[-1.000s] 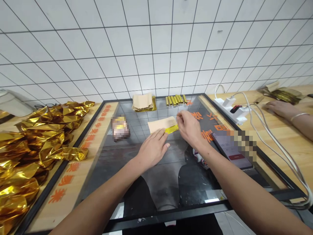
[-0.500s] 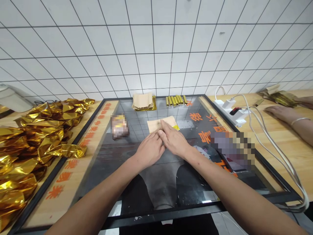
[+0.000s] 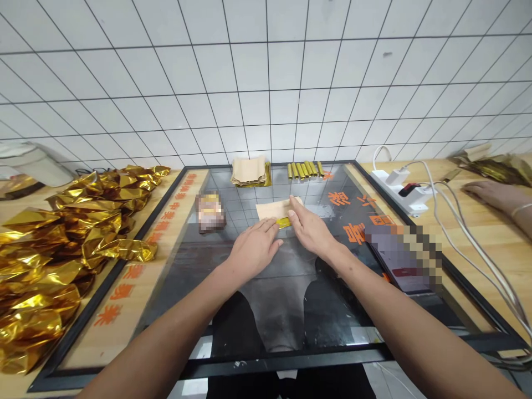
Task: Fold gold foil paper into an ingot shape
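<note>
Apart again after meeting over the work, my left hand and right hand sit on either side of a flat tan paper sheet, which lies at 12 o'clock on the glass-topped table. A shiny gold foil strip shows under its near edge. My right fingertips, close together, press the sheet, seemingly to pin it; my left fingers, slightly spread, hold nothing. Crinkled gold foil bags heap at 9 o'clock.
</note>
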Demonstrator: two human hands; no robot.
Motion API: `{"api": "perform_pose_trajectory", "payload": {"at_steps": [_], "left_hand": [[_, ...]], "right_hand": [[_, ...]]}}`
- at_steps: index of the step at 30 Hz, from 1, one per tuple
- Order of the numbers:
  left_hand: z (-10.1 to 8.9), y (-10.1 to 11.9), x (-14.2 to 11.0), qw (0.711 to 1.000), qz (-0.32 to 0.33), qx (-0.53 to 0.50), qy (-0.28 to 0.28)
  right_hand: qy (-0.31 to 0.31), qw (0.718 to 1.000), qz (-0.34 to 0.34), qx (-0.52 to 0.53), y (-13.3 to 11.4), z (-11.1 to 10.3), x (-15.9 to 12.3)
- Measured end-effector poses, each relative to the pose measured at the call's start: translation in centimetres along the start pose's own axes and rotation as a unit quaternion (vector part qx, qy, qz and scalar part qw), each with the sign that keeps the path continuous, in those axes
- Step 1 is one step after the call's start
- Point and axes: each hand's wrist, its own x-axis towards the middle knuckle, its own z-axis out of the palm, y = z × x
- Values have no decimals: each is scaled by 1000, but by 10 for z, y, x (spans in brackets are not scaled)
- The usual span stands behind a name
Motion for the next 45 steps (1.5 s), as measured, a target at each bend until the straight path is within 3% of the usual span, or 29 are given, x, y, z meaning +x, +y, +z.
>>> {"api": "perform_pose_trajectory", "payload": {"at_steps": [4, 10, 12, 15, 18, 21, 25, 27, 29, 32, 34, 35, 38, 40, 43, 45], "left_hand": [[-6, -1, 7, 999, -19, 28, -8], [-9, -2, 15, 997, -33, 65, -13], [-10, -3, 15, 997, -46, 57, -8], [-11, -9, 14, 996, -72, 53, 8], [-10, -19, 12, 992, -110, -2, 58], [-10, -27, 12, 972, -149, -132, 128], [-17, -27, 16, 923, -160, -222, 270], [-21, -21, 19, 887, -208, -286, 296], [-23, -14, 21, 833, -260, -433, 227], [-20, -2, 24, 708, -287, -641, 75], [-16, 1, 26, 648, -286, -704, 54], [-13, 1, 26, 634, -284, -717, 59], [-10, -6, 28, 634, -280, -715, 86], [-11, -14, 27, 645, -278, -706, 86], [-17, -24, 24, 668, -269, -693, 36], [-21, -26, 22, 698, -249, -671, -12]], "right_hand": [[16, 1000, 15, 18, 4, -5, 4], [98, 992, 32, 77, 12, -20, 10], [112, 990, 15, 82, 11, -26, 10], [78, 995, -56, 38, 8, -32, 9], [24, 994, -109, -13, 5, -35, 8], [9, 994, -101, -37, 6, -35, 8], [87, 991, -72, -72, 7, -34, 7], [145, 982, -74, -100, 5, -34, 4], [164, 972, -96, -140, -2, -31, 1], [109, 966, -144, -184, -17, -21, -7], [70, 965, -169, -190, -28, -14, -12], [45, 963, -187, -187, -33, -11, -14], [-9, 959, -243, -147, -41, -12, -17], [5, 966, -241, -99, -38, -19, -14], [123, 982, -146, 8, -22, -32, -3], [153, 985, -65, 54, -9, -37, 5]]}}
